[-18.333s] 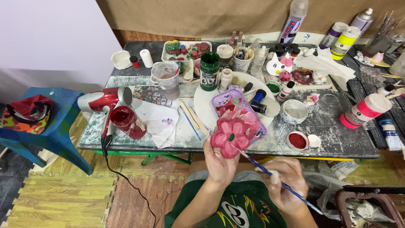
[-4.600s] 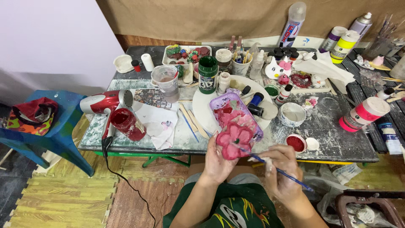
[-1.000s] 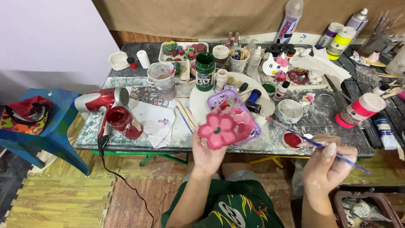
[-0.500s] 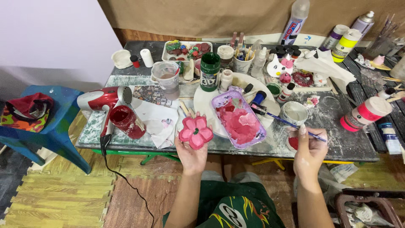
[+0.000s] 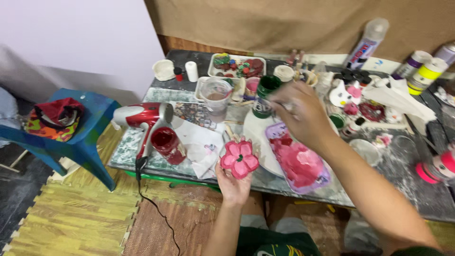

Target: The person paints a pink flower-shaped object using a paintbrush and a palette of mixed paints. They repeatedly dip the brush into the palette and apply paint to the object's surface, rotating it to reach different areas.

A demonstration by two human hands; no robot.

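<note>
L hand (image 5: 233, 182) gripped the pink flower piece (image 5: 239, 159) at the counter (image 5: 142, 147) edge. R hand (image 5: 298, 114), fingers pinching a brush, reached twd the green paint jar (image 5: 265, 95); step looked like reloading paint, needing a careful dip.

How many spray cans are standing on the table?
3 that I can see: a tall clear-capped spray can at the back, then a purple-capped one and a yellow-capped one to its right. More may sit past the right edge.

We see a craft-painting workshop, paint-spattered grey bench (image 5: 407, 189), pink-smeared plastic paint tray (image 5: 303, 166), spray cans (image 5: 419, 76), red hair dryer (image 5: 142, 116)
</note>
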